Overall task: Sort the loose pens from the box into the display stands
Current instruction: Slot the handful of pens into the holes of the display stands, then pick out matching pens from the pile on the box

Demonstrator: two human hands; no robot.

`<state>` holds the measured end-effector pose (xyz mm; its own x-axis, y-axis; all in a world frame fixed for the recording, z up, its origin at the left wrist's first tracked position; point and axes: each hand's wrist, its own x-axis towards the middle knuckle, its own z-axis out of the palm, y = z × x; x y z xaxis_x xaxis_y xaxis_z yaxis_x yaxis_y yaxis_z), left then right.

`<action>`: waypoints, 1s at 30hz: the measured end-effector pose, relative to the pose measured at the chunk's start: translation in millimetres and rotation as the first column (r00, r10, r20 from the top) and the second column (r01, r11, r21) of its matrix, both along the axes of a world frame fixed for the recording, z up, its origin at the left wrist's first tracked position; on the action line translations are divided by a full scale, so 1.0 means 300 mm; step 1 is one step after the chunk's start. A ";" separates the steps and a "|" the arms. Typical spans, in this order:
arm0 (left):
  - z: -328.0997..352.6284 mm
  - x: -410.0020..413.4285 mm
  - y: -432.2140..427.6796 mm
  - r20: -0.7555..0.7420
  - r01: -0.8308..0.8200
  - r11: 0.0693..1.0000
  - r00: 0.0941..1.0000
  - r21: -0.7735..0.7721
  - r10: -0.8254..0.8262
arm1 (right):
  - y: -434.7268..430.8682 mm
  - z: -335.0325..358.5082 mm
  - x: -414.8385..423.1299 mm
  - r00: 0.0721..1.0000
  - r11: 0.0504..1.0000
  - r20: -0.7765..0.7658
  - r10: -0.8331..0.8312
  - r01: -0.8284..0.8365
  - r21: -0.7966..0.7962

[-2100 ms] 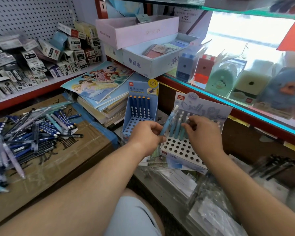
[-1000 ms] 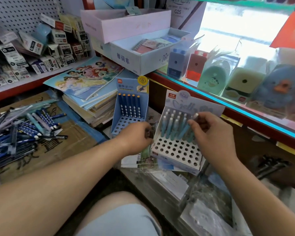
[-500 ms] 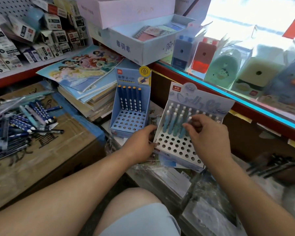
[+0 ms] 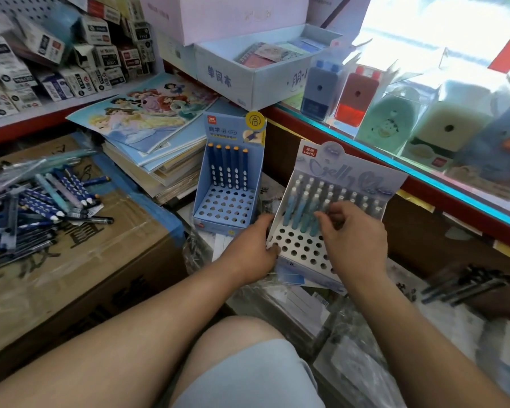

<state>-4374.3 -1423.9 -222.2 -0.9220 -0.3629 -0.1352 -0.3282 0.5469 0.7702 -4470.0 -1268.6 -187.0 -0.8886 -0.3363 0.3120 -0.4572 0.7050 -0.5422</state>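
A white pegboard wall [image 4: 18, 7] is seen at the upper left of the frame, above a shelf [image 4: 50, 120] edged in red and crowded with small boxes [image 4: 100, 57]. Along the right, a glass counter [image 4: 424, 178] trimmed in teal and red is set on a diagonal. Strong daylight is let in through a window [image 4: 442, 28] at the upper right.

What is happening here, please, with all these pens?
A person is filling display stands with pens. The left grip holds the front corner of the pale stand, while the right grip pinches among the light blue pens standing in it. The blue stand beside it has five dark blue pens in its back row. Many loose pens lie on the cardboard box.
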 end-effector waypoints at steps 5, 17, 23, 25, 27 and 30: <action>0.039 0.050 -0.009 0.020 -0.012 0.993 1.000 -0.115 0.015 | 0.027 0.020 0.035 0.994 0.999 0.104 -0.019 0.023 -0.034; 0.357 0.568 -0.316 0.032 -0.211 0.910 0.971 -0.358 0.238 | -0.248 0.230 0.249 0.592 0.596 0.270 0.760 -0.799 0.074; 0.440 0.887 -0.457 0.104 -0.357 0.852 0.900 -0.382 0.423 | -0.542 0.287 0.408 0.405 0.364 0.245 0.881 -0.911 0.195; 0.446 0.970 -0.492 0.105 -0.428 0.817 0.860 -0.386 0.500 | -0.633 0.293 0.467 0.374 0.332 0.238 0.897 -0.922 0.198; 0.437 1.040 -0.523 0.086 -0.497 0.777 0.819 -0.386 0.567 | -0.716 0.294 0.525 0.361 0.318 0.231 0.903 -0.926 0.206; 0.413 1.120 -0.558 0.072 -0.580 0.732 0.764 -0.357 0.641 | -0.815 0.285 0.604 0.359 0.318 0.256 0.898 -0.929 0.188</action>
